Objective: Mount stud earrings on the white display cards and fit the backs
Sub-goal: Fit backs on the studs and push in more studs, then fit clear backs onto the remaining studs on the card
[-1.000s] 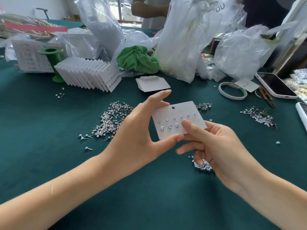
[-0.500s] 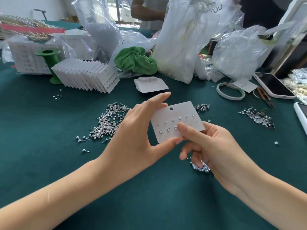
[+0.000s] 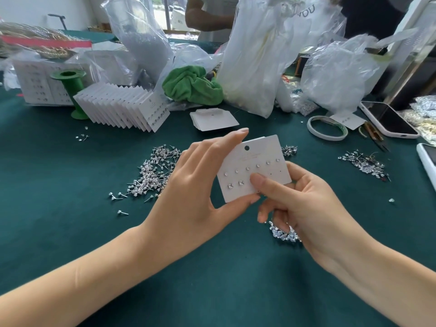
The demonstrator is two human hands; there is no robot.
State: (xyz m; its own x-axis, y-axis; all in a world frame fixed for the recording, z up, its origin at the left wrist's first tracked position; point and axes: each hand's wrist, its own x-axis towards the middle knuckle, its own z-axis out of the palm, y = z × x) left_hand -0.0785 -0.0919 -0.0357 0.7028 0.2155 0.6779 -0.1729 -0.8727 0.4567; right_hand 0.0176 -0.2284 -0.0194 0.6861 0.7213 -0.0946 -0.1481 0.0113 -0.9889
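The white rectangular display card point(image 3: 254, 168) is held above the dark green felt surface point(image 3: 70, 232), long axis running left to right and tilted up to the right. The left hand point(image 3: 188, 197) grasps its left end, index finger over the top edge, thumb under the lower one. The right hand point(image 3: 304, 208) pinches the lower right part, thumb on the lower stud row; whether it presses a stud cannot be told. Two empty holes lie just right of that thumb, and the loose pile of silver stud earrings point(image 3: 153, 173) lies nearer the left hand.

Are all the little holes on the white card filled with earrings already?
No, the white card held by the left hand and right hand shows two bare holes at the right end of its lower row.
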